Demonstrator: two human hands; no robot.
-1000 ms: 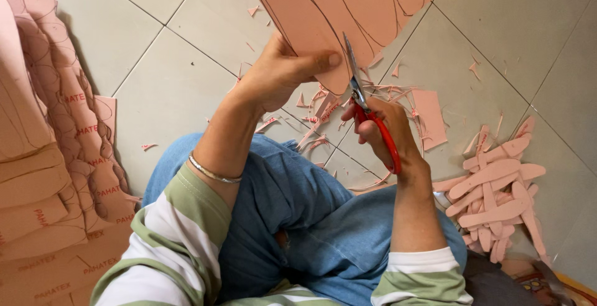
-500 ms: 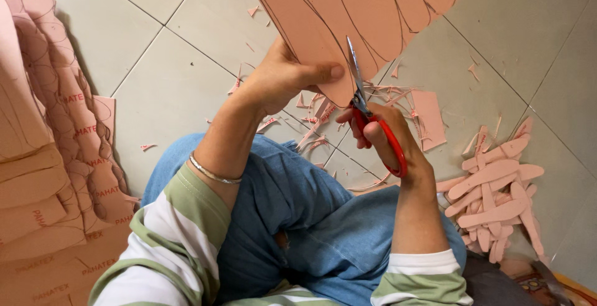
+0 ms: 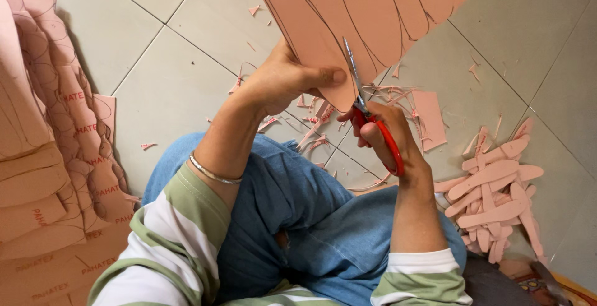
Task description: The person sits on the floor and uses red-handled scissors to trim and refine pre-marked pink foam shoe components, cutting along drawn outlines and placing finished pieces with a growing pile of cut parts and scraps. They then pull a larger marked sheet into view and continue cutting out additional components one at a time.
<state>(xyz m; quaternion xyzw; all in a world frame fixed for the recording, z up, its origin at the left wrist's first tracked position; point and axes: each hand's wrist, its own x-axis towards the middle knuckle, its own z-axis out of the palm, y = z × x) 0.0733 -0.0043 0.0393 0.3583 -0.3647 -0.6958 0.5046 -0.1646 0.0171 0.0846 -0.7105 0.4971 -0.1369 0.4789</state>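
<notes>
Nearest the camera, striped green-and-white sleeves (image 3: 168, 244) and blue jeans (image 3: 292, 219) fill the lower frame; a thin metal bangle (image 3: 214, 173) circles the left wrist. The right hand (image 3: 388, 135) is clenched through the red handles of a pair of scissors (image 3: 367, 110), whose blades point up and away from it into the lower edge of a pink foam sheet (image 3: 367, 13). Just left of the right hand, the left hand (image 3: 286, 79) grasps that same sheet, thumb pressed flat on top beside the blades, fingers hidden beneath. The sheet is marked with dark curved outlines and spreads away from both hands toward the top of the view. Below and around the hands, thin pink offcuts (image 3: 311, 125) litter the tiled floor (image 3: 180, 82). To the right of the right hand lies a pile of cut pink sole-shaped pieces (image 3: 494, 188). Well to the left of the left hand, a stack of pink foam sheets (image 3: 43, 157) with cut-out edges rests on the floor.
</notes>
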